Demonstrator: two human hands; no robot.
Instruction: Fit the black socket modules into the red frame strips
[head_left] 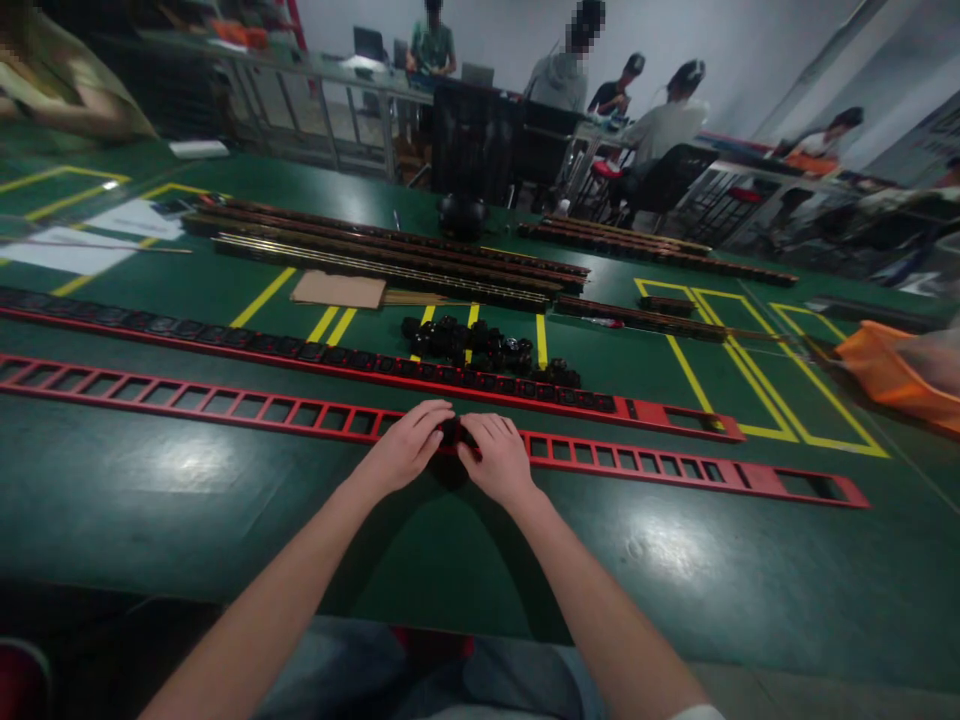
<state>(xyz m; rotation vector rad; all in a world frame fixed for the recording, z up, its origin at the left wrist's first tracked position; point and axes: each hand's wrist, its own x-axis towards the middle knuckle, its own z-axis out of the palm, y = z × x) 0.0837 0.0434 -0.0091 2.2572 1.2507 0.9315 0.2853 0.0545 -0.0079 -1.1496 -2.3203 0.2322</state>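
Observation:
My left hand [409, 445] and my right hand [499, 458] meet over the middle of a long red frame [637, 461] with a row of rectangular openings. Between my curled fingertips is a small black part [450, 430], mostly covered, and both hands grip it. Just beyond lies a second red frame [679, 418], its openings filled with a row of black square parts [360, 360]. Behind that is a loose pile of small black parts [469, 342].
Long dark rails [390, 255] lie across the green table [240, 520] behind, near a piece of brown cardboard [339, 289]. An orange bin [900, 370] stands at the right. White papers [75, 250] lie at left. Other people sit or stand around the room.

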